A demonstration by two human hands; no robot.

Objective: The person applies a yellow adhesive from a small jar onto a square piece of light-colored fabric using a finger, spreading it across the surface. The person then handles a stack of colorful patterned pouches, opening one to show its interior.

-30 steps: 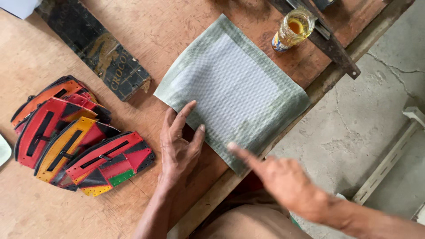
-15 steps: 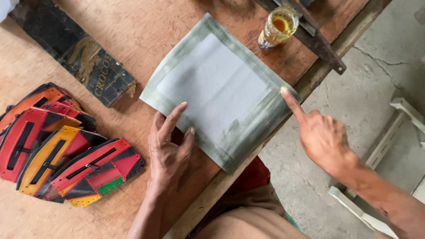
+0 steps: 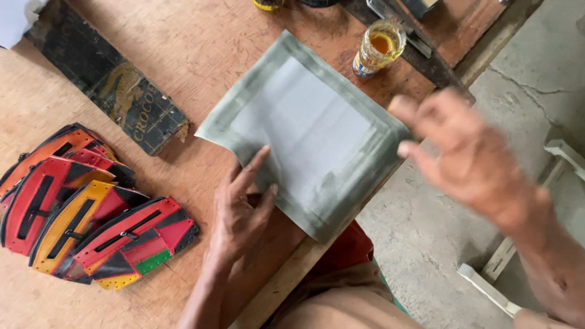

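A grey-green rectangular sheet [image 3: 308, 131] with a darker border lies on the wooden table [image 3: 183, 55], one corner hanging over the front edge. My left hand [image 3: 241, 213] lies flat on the table, fingers spread, its fingertips pressing the sheet's near edge. My right hand [image 3: 466, 152] hovers blurred in the air past the sheet's right corner, fingers loosely curled, holding nothing.
Several red, orange and black leather pieces [image 3: 85, 210] are fanned out at the left. A dark worn strip [image 3: 109, 79] lies at the back left. A small glass jar of amber liquid [image 3: 378, 49] stands behind the sheet, beside a dark tool [image 3: 426, 55]. Concrete floor [image 3: 530, 67] lies at right.
My right hand has lifted off the sheet's near edge and swung up and to the right, off the table. My left hand stays pressed on the sheet.
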